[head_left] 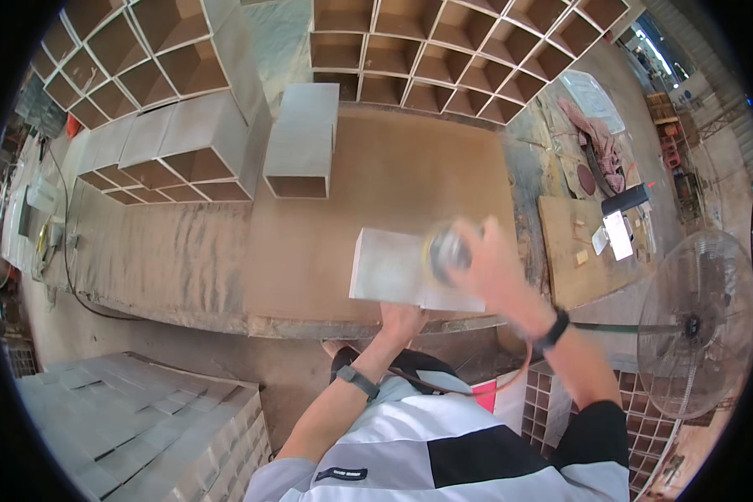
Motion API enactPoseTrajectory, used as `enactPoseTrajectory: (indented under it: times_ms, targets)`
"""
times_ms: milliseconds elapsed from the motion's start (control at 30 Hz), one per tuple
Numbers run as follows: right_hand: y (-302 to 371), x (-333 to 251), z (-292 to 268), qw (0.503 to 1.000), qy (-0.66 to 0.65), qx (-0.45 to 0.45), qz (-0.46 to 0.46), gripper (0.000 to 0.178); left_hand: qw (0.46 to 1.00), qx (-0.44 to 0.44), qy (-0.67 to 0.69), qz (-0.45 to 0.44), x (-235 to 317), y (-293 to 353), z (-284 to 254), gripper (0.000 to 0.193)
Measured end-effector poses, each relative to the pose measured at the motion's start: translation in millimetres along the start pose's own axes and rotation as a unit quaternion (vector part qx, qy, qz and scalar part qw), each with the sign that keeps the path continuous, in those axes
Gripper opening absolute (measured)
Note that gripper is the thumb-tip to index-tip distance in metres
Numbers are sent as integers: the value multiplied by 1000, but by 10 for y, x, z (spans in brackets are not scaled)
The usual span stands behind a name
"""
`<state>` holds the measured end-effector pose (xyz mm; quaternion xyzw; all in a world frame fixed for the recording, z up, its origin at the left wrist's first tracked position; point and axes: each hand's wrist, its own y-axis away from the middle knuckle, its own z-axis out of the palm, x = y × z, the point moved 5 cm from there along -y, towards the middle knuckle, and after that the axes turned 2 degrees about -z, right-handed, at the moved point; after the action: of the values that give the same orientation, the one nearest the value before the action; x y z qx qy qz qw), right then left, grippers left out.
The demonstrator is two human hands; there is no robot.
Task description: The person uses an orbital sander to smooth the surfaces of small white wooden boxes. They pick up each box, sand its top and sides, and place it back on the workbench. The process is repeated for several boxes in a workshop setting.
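A pale grey-white wooden box (385, 266) is at the near edge of the workbench in front of me. My left hand (402, 320) holds it from the near side; its fingers go out of sight behind the box. My right hand (492, 266) grips a round sander (448, 253) with a yellowish rim, pressed on the right part of the box's upper face. Motion blurs this hand and the sander. A thin reddish-brown hose (519, 368) runs below my right forearm.
A taller box (304, 125) stands beyond, beside stacked boxes (188, 134) at left. Many open boxes (427, 50) form a wall at the back. To the right are a board (573, 268) with a phone (617, 234) and a large fan (694, 326). More boxes (134, 418) are stacked lower left.
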<state>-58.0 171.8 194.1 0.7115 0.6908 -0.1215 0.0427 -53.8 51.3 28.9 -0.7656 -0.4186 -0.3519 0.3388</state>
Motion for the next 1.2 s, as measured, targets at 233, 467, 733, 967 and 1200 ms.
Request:
enactPoseTrajectory:
  times_ms: [233,467,733,967,1200]
  targets:
    - [214,294,-107,998,0,-20,63,52,993,-83,-77,-10,-108,37,135,43]
    - [263,77,-85,996,-17,-51,68,44,999,-14,-37,29,-50,47,19,39]
    - [378,-11,-109,1000,-16,0,0,41,999,4,27,-18,-98,63,63,37]
    - [475,-2,-61,999,-39,-27,-18,38,991,38,128,-32,-122,52,137,36]
    - [81,843,-204,990,52,25,132,39,998,-11,-63,2,-39,88,90,28]
